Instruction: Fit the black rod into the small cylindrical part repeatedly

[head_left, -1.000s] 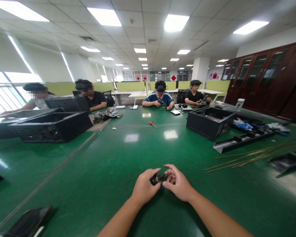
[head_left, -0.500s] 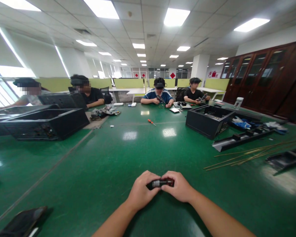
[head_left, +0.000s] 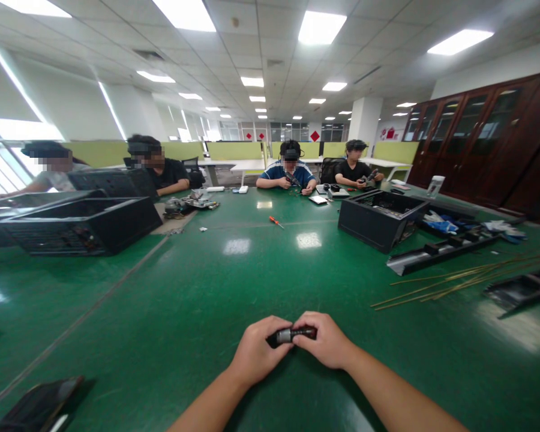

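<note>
Grip on both sides is closed. The left hand (head_left: 255,353) wraps its fingers over the dark end of a small cylinder (head_left: 290,335), and the right hand (head_left: 327,345) pinches the other, reddish end with thumb and fingertips. Between the two hands only a short silver band and a bit of black body show. The small cylinder lies roughly level, low over the green desk (head_left: 198,288), near the person's own edge and well apart from everything else.

Farther out, an orange-handled screwdriver (head_left: 275,221) lies alone mid-desk. An open black computer case (head_left: 378,227) stands to the right, with a long black panel (head_left: 441,251) and a spread of thin yellow rods (head_left: 454,283) beside it. Another black case (head_left: 81,227) sits at the left. Other people (head_left: 290,174) sit along the far side.
</note>
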{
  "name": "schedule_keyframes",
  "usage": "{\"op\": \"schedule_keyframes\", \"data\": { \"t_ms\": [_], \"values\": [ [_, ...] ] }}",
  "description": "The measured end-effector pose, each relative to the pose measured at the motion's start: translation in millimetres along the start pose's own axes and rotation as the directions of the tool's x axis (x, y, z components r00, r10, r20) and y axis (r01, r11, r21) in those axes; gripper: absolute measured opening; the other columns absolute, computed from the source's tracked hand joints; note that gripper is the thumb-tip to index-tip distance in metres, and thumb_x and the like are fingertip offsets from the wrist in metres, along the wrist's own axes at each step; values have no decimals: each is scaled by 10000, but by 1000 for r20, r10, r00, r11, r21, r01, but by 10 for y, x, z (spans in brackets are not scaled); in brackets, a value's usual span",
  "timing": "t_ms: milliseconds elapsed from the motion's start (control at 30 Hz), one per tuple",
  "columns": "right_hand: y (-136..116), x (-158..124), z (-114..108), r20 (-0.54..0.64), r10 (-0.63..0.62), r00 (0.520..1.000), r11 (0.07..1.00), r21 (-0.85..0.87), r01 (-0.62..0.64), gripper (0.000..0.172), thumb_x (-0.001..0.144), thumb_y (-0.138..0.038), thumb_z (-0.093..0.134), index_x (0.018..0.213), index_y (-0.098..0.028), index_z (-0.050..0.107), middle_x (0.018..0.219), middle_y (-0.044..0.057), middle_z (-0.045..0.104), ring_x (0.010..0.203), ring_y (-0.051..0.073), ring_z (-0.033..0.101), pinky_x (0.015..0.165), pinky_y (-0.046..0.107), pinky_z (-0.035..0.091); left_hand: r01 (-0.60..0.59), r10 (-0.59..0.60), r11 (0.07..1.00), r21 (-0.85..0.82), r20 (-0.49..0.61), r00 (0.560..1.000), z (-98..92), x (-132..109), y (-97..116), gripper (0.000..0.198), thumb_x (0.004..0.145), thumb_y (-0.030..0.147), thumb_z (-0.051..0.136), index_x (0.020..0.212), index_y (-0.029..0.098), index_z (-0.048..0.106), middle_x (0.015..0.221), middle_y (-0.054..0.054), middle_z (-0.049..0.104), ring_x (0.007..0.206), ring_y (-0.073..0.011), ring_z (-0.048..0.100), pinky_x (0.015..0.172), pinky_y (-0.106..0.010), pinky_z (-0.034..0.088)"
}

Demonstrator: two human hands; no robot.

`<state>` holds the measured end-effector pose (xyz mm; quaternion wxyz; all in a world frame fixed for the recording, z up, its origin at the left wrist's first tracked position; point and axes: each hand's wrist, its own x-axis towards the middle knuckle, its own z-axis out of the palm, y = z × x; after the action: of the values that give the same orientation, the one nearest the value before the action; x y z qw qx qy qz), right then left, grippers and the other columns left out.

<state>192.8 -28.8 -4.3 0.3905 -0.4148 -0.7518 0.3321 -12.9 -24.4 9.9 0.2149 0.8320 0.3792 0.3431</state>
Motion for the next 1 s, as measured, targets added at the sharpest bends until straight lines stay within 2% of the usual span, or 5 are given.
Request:
{"op": "schedule_keyframes", "data": {
  "t_ms": [467,1000],
  "values": [
    [-11,4,-19,-5,-1,1000,1000,0,1,115,789,-168,688,885,-196,746,842,26,690,788,163,630,735,264,455,21,-21,1000,13,-12,1000,-17,0,16,217,769,227,715,986,234,714,940,-39,745,870,-178,691,802,-292,539],
    [-21,2,-27,3,3,1000,1000,-7,-3,127,793,-171,681,896,-196,751,845,30,698,791,165,636,723,261,459,-14,15,999,29,-38,999,-15,9,25,211,772,230,719,983,227,717,930,-45,751,856,-181,702,798,-295,554]
  ]
}}
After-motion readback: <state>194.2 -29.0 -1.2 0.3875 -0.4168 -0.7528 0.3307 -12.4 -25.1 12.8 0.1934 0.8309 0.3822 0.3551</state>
